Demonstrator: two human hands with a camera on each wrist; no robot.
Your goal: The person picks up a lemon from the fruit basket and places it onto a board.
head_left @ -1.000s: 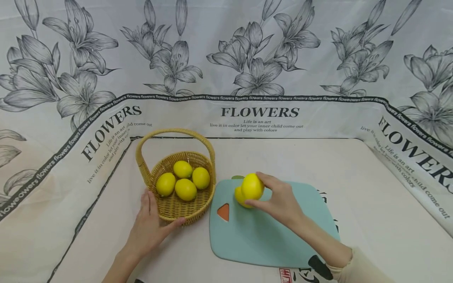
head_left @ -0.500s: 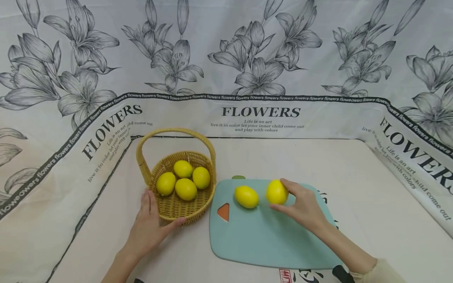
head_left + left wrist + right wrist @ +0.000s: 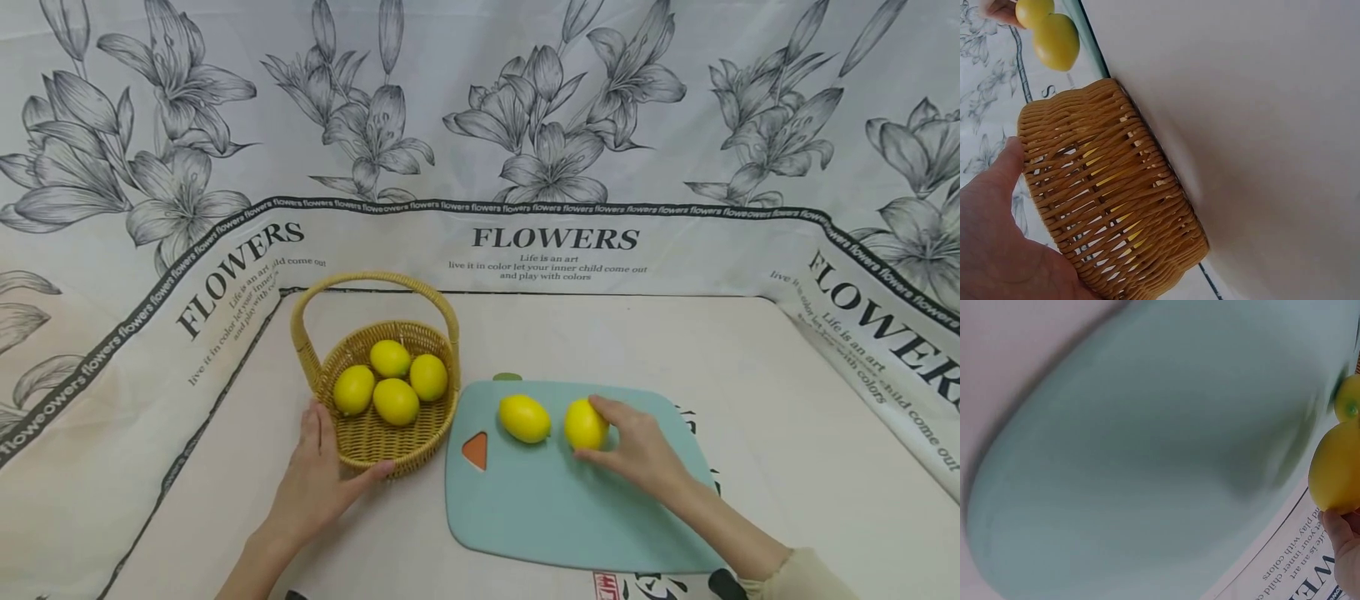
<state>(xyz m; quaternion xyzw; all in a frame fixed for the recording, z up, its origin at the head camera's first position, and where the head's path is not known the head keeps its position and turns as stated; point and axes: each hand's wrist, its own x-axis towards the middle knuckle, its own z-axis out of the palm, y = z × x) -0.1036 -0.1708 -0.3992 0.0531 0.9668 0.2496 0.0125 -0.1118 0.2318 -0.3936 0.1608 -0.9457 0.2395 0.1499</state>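
Observation:
My right hand [image 3: 637, 457] pinches a yellow lemon [image 3: 584, 425] between thumb and fingers, over the pale blue-green cutting board [image 3: 570, 517]. To its left another lemon [image 3: 524, 418] lies on the board. In the right wrist view the pinched lemon [image 3: 1336, 469] shows at the right edge, with only part of the hand. On the left, a woven basket [image 3: 386, 446] with a tall arched handle holds several lemons [image 3: 395, 402]. My left hand [image 3: 311, 483] rests against its near left side, fingers extended and thumb at the front rim. The left wrist view shows the thumb touching the weave.
The cutting board stands close to the basket's right side and has a triangular hole [image 3: 476, 451] showing orange. A small green piece [image 3: 507, 377] peeks from behind its far edge. Flower-printed cloth [image 3: 555, 167] closes off the back and both sides.
My right hand has carried its lemon to the right, away from the other lemon, and then down to the board. My left hand and the basket stay where they were.

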